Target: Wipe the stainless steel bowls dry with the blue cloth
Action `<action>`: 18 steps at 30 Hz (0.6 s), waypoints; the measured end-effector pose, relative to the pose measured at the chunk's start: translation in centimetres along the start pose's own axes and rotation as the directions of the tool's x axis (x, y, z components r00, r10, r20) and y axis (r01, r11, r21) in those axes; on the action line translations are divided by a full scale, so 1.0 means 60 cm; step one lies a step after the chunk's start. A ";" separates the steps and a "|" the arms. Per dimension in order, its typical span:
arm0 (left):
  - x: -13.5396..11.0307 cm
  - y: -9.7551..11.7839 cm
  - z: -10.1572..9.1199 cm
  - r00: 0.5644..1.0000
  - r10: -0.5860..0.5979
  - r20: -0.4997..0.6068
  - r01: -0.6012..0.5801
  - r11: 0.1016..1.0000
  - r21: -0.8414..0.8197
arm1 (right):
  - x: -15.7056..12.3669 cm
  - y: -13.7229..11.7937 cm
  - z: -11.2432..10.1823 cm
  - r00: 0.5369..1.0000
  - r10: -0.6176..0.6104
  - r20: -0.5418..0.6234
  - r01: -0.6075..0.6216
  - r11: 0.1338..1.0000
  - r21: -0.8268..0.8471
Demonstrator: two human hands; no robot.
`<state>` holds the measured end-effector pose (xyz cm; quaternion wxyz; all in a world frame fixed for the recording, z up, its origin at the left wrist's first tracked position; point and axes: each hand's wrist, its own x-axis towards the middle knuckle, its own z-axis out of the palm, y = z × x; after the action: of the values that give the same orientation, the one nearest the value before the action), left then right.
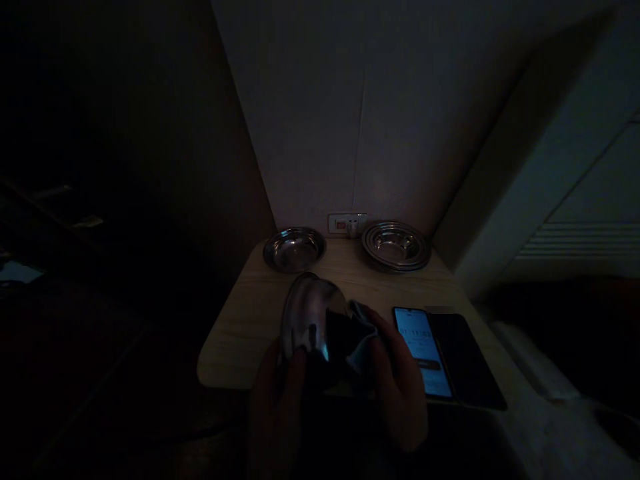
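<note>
The room is very dark. My left hand [280, 393] grips a shiny steel plate [307, 313], tilted up on its edge above the front of a small wooden table [240, 333]. My right hand [400, 387] is closed on a pale cloth [360, 340] pressed against the plate's inner face. Both hands sit close together at the table's front edge.
Two more steel plates lie flat at the back of the table, one at the left [294, 249] and one at the right [396, 245]. A wall socket [346, 224] sits between them. A lit phone in an open case [425, 350] lies at the right.
</note>
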<state>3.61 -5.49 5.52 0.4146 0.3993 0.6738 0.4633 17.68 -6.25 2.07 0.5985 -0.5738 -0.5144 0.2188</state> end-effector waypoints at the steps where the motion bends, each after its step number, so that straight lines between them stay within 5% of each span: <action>1: 0.002 0.000 -0.001 1.000 0.007 0.020 -0.007 1.000 0.005 | -0.004 -0.002 0.002 0.998 -0.058 0.015 0.059 0.998 -0.028; 10: -0.006 0.000 -0.003 0.997 0.038 0.064 -0.041 0.998 0.047 | -0.058 0.004 0.029 0.890 -0.423 0.172 0.454 0.858 -0.241; 18: -0.020 -0.015 -0.001 0.992 0.077 0.100 -0.086 0.992 0.091 | 0.015 -0.022 0.025 0.933 -0.320 0.165 0.348 0.919 -0.186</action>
<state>3.82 -6.85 4.90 0.4076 0.4677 0.6576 0.4274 16.32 -5.11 3.31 0.5275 -0.5222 -0.6634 0.0943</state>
